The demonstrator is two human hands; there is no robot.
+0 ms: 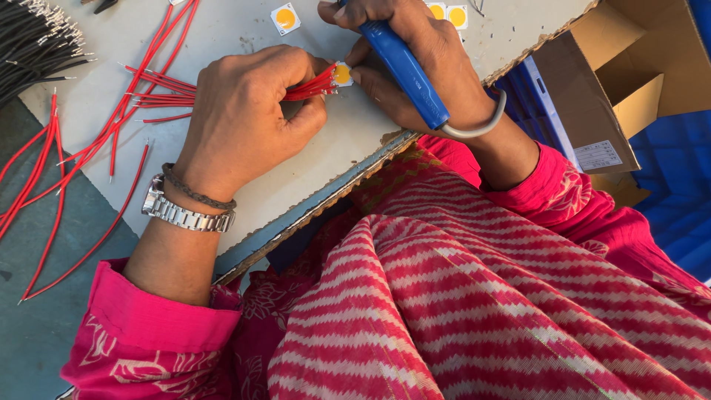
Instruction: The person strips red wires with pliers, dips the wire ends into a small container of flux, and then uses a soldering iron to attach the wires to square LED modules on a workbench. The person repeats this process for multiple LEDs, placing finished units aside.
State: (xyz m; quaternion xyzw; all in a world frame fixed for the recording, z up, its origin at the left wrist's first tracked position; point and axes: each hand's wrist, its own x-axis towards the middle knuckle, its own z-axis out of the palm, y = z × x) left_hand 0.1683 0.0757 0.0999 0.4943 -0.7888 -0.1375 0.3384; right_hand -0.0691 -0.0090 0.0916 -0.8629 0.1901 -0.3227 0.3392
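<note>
My left hand (248, 111) grips a bundle of short red wires (311, 85), their ends pointing right at a small white square chip with a yellow round centre (342, 73). My right hand (404, 55) holds a blue-handled soldering iron (411, 74) like a pen, its grey cord (478, 126) looping around my wrist. The iron's tip is hidden by my fingers. The chip lies on the white work board (296, 178) between the two hands.
Loose red wires (89, 148) are spread over the board's left side, and a bundle of black wires (37, 44) lies at top left. More yellow-centred chips (285, 18) (452, 15) sit at the far edge. An open cardboard box (622, 81) stands to the right.
</note>
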